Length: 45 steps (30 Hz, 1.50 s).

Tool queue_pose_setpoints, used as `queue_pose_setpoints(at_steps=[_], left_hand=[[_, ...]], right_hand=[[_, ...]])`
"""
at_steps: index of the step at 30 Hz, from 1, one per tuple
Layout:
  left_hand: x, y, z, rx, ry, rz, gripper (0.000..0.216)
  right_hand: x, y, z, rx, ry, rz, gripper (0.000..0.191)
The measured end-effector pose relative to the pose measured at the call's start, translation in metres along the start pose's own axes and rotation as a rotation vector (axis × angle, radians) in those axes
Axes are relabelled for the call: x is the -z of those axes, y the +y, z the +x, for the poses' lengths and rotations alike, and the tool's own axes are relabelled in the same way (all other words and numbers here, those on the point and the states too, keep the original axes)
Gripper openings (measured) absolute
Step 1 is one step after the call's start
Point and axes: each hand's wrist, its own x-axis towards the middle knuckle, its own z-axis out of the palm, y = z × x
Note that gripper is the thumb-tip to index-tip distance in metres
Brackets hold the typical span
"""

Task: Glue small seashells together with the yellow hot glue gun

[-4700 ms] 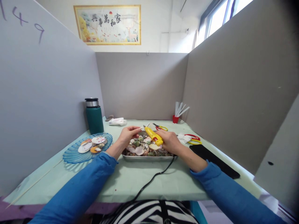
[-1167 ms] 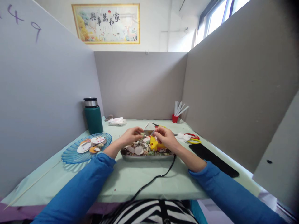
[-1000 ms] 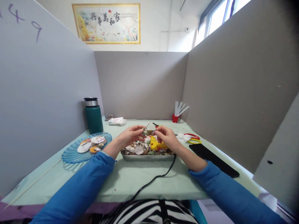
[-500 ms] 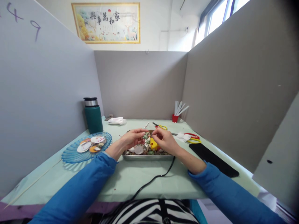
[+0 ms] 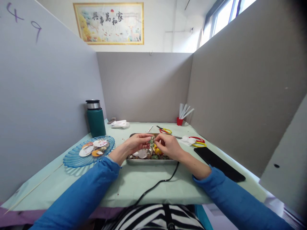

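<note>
Shell (image 5: 152, 142): small and greenish, raised just above the metal tray (image 5: 151, 162), between the two hands.
Step in hand: seemingly close fingertip work at the shell's right edge, one hand steadying, the other adjusting.
Next move: appears to call for a steady left hold and light, exact pressure from the right, since so small a piece could slip.
Left grip: the left hand (image 5: 137, 143) pinches the shell between thumb and fingers, palm turned inward.
Right grip: the right hand (image 5: 170, 146) has its fingertips drawn together beside the shell; whether they pinch anything small cannot be told.
Arms: both reach forward from low in view and converge over the tray, blue sleeves pushed back from the wrists.
Tray contents: mixed shells (image 5: 143, 154), plus a yellow tool (image 5: 157, 149) partly hidden by the right hand.
Counter (image 5: 144, 188): blue plate (image 5: 72, 158) with decorated shells at left; scissors (image 5: 165, 130) beyond the tray; dark slab (image 5: 220, 164) at right.
</note>
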Motion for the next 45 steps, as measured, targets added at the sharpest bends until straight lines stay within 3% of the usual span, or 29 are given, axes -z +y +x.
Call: queue_pose_setpoints(at_steps=[20, 25, 32, 38, 45], left_hand=[[0.000, -0.006, 0.001, -0.007, -0.053, 0.100, 0.037], [-0.003, -0.004, 0.000, -0.005, -0.045, 0.064, 0.030], [-0.004, 0.001, -0.001, -0.019, -0.016, -0.061, 0.018], [-0.003, 0.000, -0.001, -0.003, -0.050, -0.073, 0.017], [-0.005, 0.000, -0.003, -0.001, -0.088, 0.027, 0.029]], right_hand=[[0.005, -0.006, -0.002, 0.142, -0.009, -0.139, 0.006], [0.004, -0.005, -0.001, 0.104, 0.010, -0.122, 0.011], [0.002, 0.002, 0.001, -0.016, 0.145, 0.048, 0.012], [0.000, 0.004, 0.001, 0.010, 0.036, 0.119, 0.036], [0.001, 0.003, 0.002, 0.048, -0.025, 0.104, 0.023]])
